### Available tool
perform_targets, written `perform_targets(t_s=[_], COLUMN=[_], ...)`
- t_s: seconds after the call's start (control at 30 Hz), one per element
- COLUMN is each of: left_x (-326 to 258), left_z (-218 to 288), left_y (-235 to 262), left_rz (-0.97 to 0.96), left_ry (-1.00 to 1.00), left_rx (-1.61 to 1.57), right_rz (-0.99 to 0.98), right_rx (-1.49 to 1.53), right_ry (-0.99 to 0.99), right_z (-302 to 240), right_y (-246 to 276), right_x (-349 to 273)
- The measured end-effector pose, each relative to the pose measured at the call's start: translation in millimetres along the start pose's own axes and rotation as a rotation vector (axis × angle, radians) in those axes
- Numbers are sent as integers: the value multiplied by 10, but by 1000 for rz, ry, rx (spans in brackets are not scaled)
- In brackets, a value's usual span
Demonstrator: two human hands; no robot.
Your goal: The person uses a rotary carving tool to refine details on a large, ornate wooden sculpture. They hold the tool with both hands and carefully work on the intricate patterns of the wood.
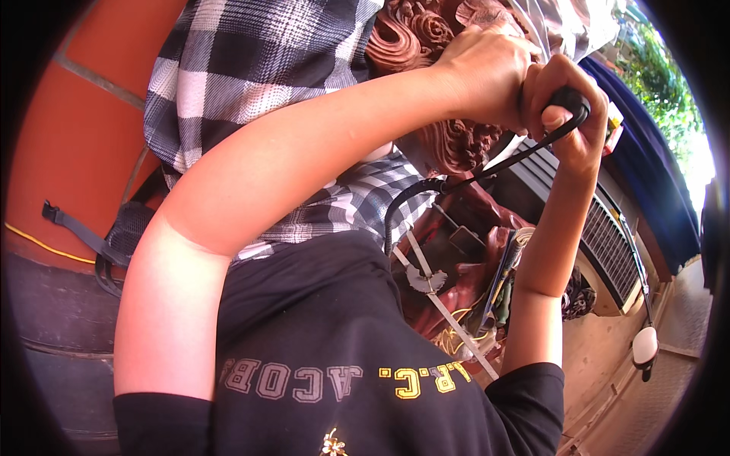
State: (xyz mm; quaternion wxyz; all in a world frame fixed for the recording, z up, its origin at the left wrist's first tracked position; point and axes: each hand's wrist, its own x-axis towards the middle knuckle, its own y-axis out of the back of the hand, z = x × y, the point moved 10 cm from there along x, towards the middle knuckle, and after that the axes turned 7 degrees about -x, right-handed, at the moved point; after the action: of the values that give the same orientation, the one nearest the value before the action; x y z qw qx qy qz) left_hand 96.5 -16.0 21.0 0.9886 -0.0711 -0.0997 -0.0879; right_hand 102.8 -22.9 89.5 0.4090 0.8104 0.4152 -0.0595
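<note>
While the carved reddish-brown piece (pixel 414 38) sits at the upper centre of the frame, full of curling, wavy relief, 2 bare hands meet at its right side. The right hand (pixel 582 110) is clenched around a black cable (pixel 509 161), its thumb pressed close to the bend; the cable slants down and left, then curves toward the black shirt (pixel 319 311). The left hand (pixel 490 72) lies over the upper right part of the carving, knuckles up; its fingertips are hidden, so I cannot tell what they grasp. Black-and-white plaid cloth (pixel 262 53) fills the area left of the carving and shows again below it. Clear plastic (pixel 585 23) shines at the upper right, above a dark blue cloth (pixel 654 175). A grille (pixel 608 235) stands right of centre, and orange tiles (pixel 72 152) cover the far left.
</note>
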Motion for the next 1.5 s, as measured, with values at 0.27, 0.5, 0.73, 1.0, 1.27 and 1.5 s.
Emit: perform_targets(t_s=[0.27, 0.5, 0.73, 1.0, 1.27, 1.5], left_x=[17, 54, 42, 31, 58, 21], left_z=[16, -47, 0, 16, -28, 66], left_y=[-8, -11, 20, 28, -44, -7], left_rz=[-40, -68, -5, 39, -39, 34], left_ry=[38, 22, -63, -88, -11, -149], left_rx=[-47, -110, -159, -93, -130, -30], right_rz=[33, 83, 99, 125, 128, 112], right_rx=[86, -198, -63, -98, -48, 45], right_ry=[-12, 107, 49, 107, 60, 8], right_z=[-18, -132, -66, -132, -117, -22], right_y=[-1, 17, 28, 16, 46, 32], right_x=[-11, 33, -9, -15, -39, -121])
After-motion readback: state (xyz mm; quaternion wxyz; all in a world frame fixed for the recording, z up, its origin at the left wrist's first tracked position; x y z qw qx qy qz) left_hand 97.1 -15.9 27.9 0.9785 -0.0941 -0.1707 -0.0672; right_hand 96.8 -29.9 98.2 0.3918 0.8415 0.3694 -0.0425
